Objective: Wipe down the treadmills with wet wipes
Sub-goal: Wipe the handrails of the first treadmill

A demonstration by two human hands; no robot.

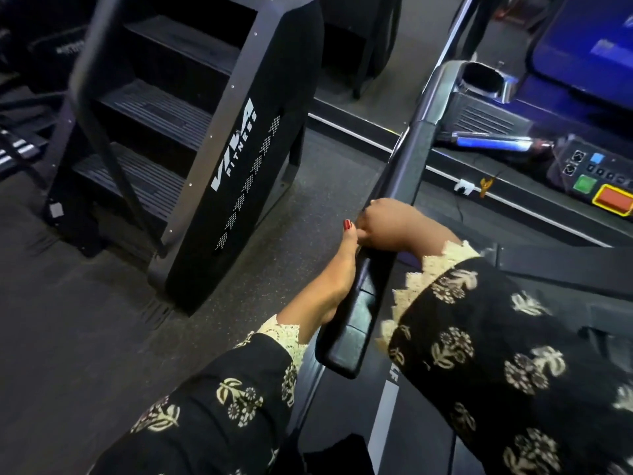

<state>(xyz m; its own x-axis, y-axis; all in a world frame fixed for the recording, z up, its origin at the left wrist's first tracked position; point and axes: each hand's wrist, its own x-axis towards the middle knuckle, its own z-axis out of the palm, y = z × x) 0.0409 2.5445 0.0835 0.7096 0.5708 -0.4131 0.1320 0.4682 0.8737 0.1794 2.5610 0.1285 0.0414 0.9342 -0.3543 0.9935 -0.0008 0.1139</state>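
Observation:
The treadmill's left handrail (356,323) is a black padded bar that runs up toward the console (582,180). My right hand (394,228) is curled over the top of the rail, fingers closed around it. My left hand (329,272) lies along the rail's outer side, thumb with a red nail pointing up and fingers tucked under the bar. The thumb touches my right hand. No wet wipe shows; anything under my right palm is hidden. Both arms wear black floral sleeves with cream lace cuffs.
A black stair climber (219,138) marked "FITNESS" stands to the left across a strip of dark rubber floor (102,337). The console has a blue screen (589,39), a cup holder (483,78), green and red buttons. The treadmill belt (548,269) lies to the right.

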